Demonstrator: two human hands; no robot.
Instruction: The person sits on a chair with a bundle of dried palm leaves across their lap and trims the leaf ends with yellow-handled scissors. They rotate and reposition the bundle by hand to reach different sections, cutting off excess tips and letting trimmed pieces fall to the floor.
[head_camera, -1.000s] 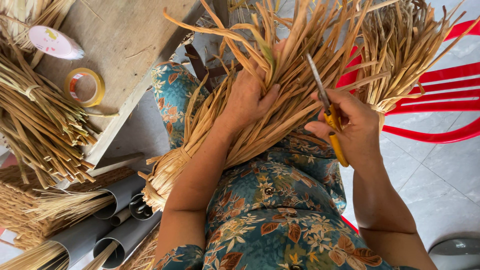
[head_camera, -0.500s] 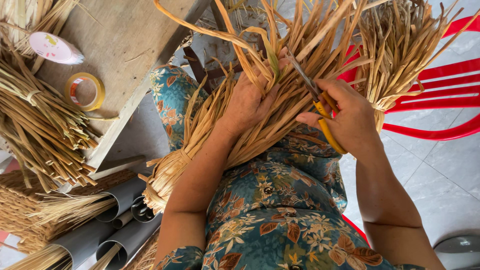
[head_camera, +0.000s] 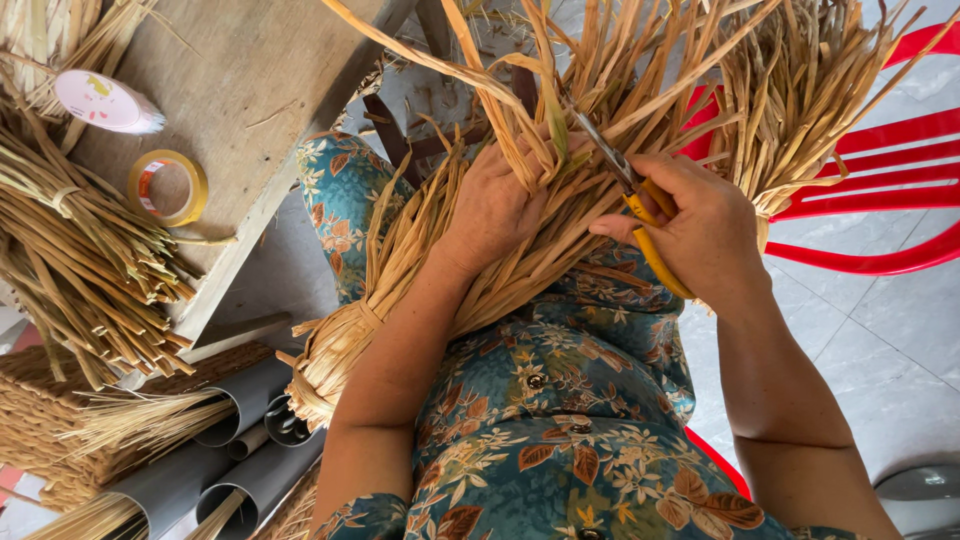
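Head view: hands (head_camera: 600, 215) on straw bundle (head_camera: 450, 260), scissors (head_camera: 640, 205)

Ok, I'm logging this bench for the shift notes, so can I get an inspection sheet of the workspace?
Surface: wooden board, worn, slanting off the upper left.
Job's things: tied bundle of dry straw lying across the lap; yellow-handled scissors with blades in the strands.
Clutter: roll of tape and a pink-topped roll on the board; loose stalks; grey pipes stuffed with straw.
Grippers: left hand clasps the bundle; right hand holds the scissors.
Cables: nothing seen.
Surroundings: red plastic chair with more straw, pale tiled floor.
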